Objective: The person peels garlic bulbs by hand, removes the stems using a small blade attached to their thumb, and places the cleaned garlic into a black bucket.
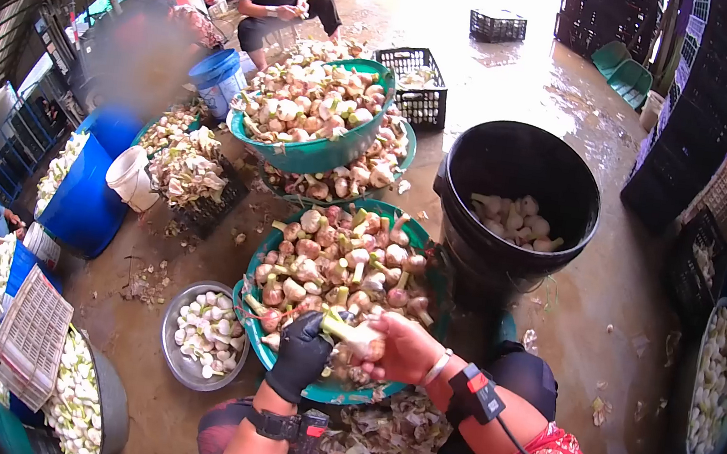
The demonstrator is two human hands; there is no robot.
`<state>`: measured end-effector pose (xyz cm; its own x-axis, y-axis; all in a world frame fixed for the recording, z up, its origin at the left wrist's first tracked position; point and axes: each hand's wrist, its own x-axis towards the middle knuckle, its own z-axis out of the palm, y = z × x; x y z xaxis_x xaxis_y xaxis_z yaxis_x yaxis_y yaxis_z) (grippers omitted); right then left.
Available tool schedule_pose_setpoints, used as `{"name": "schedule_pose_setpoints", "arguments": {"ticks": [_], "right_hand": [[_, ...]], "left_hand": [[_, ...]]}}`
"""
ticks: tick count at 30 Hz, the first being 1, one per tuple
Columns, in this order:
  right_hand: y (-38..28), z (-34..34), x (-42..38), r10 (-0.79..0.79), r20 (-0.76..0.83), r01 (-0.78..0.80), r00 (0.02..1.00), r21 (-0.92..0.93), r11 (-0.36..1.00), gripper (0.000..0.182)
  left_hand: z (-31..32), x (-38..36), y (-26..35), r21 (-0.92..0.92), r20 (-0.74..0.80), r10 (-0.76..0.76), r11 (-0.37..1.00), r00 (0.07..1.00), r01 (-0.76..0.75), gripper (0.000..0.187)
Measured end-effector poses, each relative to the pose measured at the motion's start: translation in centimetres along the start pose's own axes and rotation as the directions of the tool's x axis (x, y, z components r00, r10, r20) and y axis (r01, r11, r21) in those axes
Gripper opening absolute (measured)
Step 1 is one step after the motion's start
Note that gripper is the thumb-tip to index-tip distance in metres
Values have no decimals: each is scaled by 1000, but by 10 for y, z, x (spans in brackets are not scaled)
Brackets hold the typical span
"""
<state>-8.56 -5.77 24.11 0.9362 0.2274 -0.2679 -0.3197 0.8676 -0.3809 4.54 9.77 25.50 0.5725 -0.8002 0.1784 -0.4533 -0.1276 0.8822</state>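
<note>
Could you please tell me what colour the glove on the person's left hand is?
Black; the glove on the left hand shows best in the head view, gripping a garlic bulb.

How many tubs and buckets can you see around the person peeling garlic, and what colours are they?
Green basins heaped with garlic: 3
Black bucket: 1
Blue buckets: 2
White bucket: 1
Metal bowl of peeled garlic: 1
Total: 8
The left hand and right hand hold one garlic bulb over the nearest basin.
</note>
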Motion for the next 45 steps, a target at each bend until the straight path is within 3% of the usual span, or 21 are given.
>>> {"name": "schedule_pose_setpoints", "arguments": {"ticks": [2, 3, 5, 6, 11, 15, 21, 25, 27, 29, 31, 32, 33, 35, 36, 37, 39, 41, 42, 43, 45], "right_hand": [[13, 1, 0, 175, 205, -189, 963, 50, 981, 37], [17, 6, -1, 207, 256, -235, 944, 82, 969, 37], [13, 7, -2, 120, 181, -127, 976, 26, 992, 33], [4, 13, -7, 11, 151, -15, 988, 25, 1000, 33], [-10, 5, -10, -231, -42, 229, 972, -56, 972, 29], [-12, 12, -7, -280, -116, 263, 953, -141, 955, 31], [-16, 26, -5, -321, -265, 289, 909, -154, 945, 27], [-5, 26, 2, -612, -170, 482, 772, -470, 739, 21], [0, 23, 9, -730, -197, 549, 655, -540, 638, 17], [0, 18, 10, -724, -244, 572, 645, -474, 669, 16], [2, 1, 15, -822, -123, 493, 556, -747, 446, 14], [-2, 17, 5, -797, -153, 555, 585, -641, 530, 14], [-6, 11, 2, -754, -104, 613, 649, -516, 599, 17], [-9, 16, -14, -690, -61, 655, 721, -267, 707, 21], [-14, 27, -22, -687, -104, 662, 719, -196, 723, 25], [-19, 23, -28, -690, -99, 672, 717, -165, 722, 26], [-33, 24, -44, -733, -68, 732, 677, -38, 680, 19], [-44, 19, -54, -805, -148, 816, 574, 28, 577, 21], [-50, 19, -59, -843, -190, 839, 503, -129, 529, 21], [-51, 21, -71, -798, -172, 764, 578, -230, 603, 18], [-47, 15, -76, -731, -246, 378, 637, -726, 574, 13]], "left_hand": [[-3, 6, 21, 348, 120, 321, 872, 939, -343, 34], [3, 5, 2, 233, 92, 307, 918, 947, -320, 38], [13, -2, 2, -154, 24, -126, 980, 992, 128, 35], [15, 2, 13, -540, 42, -242, 811, 969, 226, 28], [5, -4, 30, -627, 257, -316, 665, 913, 406, 29], [16, 2, 35, -696, 134, -321, 643, 938, 319, 43], [14, 2, 30, -637, 35, -276, 734, 960, 235, 25], [5, 3, 34, -545, 120, -206, 804, 971, 238, 20], [17, 5, 43, -800, 170, -277, 522, 946, 296, 22], [26, 4, 47, -782, 150, -299, 548, 942, 298, 21], [21, 1, 37, -726, 201, -361, 569, 911, 386, 22], [16, 1, 18, -800, 194, -305, 501, 933, 330, 23], [14, 2, 11, -709, 92, -290, 653, 953, 267, 26], [3, 14, 5, -894, 74, -494, 352, 866, 277, 31], [-9, 15, -10, -888, 149, -455, 328, 878, 321, 35], [-9, 10, -23, -745, 14, -400, 607, 916, 277, 38], [0, 13, -11, -920, 37, -575, 300, 817, 253, 37], [-4, 11, -19, -922, 83, -543, 276, 835, 272, 38], [-6, 9, -22, -923, 128, -510, 252, 851, 290, 38], [-4, 10, -26, -919, 138, -512, 252, 848, 302, 38], [5, 19, -26, -885, 101, -544, 333, 833, 325, 41]]}}
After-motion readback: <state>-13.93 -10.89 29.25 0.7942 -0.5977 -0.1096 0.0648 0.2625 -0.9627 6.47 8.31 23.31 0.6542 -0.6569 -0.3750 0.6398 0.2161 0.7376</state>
